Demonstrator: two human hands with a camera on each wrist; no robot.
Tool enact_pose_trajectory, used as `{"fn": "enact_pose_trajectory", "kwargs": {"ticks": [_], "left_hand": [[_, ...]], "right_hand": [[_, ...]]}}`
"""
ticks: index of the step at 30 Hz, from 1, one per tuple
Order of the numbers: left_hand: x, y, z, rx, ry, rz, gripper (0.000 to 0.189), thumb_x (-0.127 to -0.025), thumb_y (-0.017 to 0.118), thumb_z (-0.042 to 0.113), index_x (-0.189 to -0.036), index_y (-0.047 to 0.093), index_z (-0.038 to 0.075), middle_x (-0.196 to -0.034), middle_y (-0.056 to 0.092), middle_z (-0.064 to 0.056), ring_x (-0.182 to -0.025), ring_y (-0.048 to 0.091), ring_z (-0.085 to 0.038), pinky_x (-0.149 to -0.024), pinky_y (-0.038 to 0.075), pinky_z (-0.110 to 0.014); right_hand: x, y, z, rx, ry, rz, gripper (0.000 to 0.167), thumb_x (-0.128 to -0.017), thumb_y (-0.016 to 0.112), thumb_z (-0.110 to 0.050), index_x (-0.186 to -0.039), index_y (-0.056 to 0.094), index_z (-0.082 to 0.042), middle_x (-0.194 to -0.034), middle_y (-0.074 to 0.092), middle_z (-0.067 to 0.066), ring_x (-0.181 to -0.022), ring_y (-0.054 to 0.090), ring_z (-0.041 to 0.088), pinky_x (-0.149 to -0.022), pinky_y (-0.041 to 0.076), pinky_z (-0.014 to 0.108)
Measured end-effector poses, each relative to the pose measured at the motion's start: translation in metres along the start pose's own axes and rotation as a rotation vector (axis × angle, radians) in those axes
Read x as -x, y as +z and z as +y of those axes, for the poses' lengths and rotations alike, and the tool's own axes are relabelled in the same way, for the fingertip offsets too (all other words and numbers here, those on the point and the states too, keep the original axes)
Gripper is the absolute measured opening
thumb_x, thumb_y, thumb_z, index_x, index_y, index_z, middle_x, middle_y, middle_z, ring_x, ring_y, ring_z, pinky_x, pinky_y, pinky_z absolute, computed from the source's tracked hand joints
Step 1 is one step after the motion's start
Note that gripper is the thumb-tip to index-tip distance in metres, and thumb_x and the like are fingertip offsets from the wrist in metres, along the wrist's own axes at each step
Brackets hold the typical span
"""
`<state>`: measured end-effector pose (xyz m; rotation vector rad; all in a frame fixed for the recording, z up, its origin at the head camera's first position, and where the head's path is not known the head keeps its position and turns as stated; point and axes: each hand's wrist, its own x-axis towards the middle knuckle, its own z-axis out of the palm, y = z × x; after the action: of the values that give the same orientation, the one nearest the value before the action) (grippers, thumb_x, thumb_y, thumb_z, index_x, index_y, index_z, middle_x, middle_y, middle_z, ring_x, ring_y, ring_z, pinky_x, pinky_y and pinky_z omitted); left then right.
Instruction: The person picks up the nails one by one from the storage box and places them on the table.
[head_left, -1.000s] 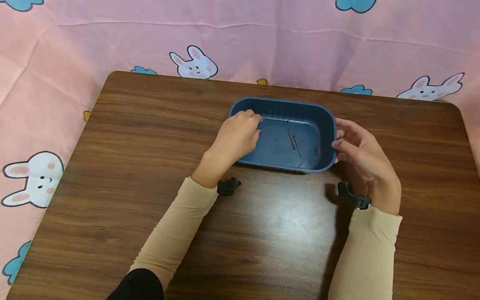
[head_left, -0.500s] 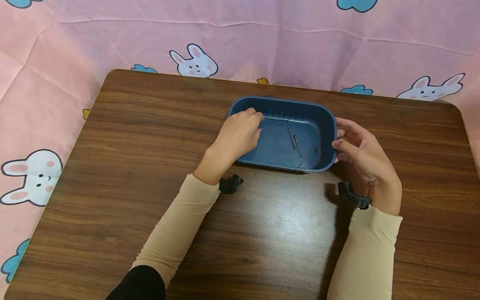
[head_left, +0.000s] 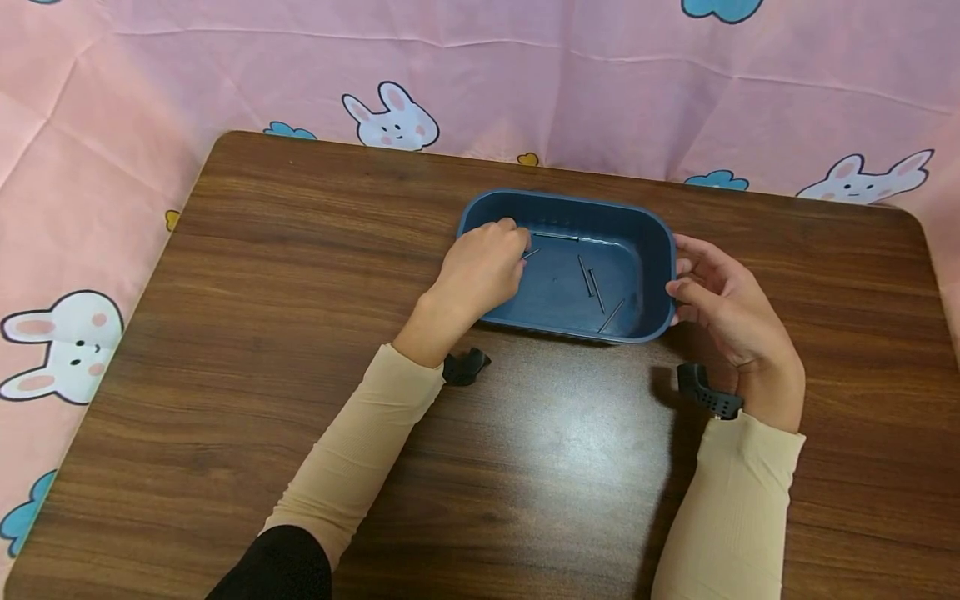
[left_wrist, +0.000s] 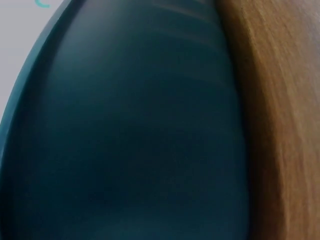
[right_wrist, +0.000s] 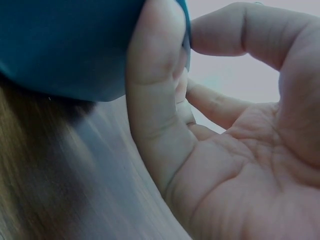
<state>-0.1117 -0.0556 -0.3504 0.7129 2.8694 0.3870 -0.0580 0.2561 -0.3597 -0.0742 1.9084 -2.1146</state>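
Brown wood-grain desk [head_left: 585,467] bearing a deep blue rectangular tray [head_left: 551,300]. The person's right hand [head_left: 723,308] grasps the tray's right end; the left hand [head_left: 483,267] dips inside the left end, fingertips hidden, its grasp impossible to tell. Five thin dark rods [head_left: 597,291] lie within, one beside the left fingers.

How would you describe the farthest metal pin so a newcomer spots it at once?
On the brown wooden table sits a blue tray. Inside, at the foot of its far wall, lies the thin metal pin. It alone runs along that wall; the other visible pins lie at a slant to it.
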Motion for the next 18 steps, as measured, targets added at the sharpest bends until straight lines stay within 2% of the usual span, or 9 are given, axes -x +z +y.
{"fn": "enact_pose_trajectory", "kwargs": {"ticks": [18], "left_hand": [[0.0, 0.0016, 0.0013, -0.014, -0.006, 0.011, 0.021, -0.105, 0.063, 0.013, -0.12, 0.076, 0.007, -0.112, 0.073, -0.012, -0.105, 0.073, -0.029, -0.09, 0.063, -0.041]], "right_hand": [[-0.001, 0.0008, 0.0004, 0.004, 0.022, 0.032, 0.052, -0.102, 0.056, 0.007, -0.151, 0.047, -0.007, -0.105, 0.064, 0.006, -0.074, 0.066, 0.012, -0.058, 0.06, 0.026]]}}
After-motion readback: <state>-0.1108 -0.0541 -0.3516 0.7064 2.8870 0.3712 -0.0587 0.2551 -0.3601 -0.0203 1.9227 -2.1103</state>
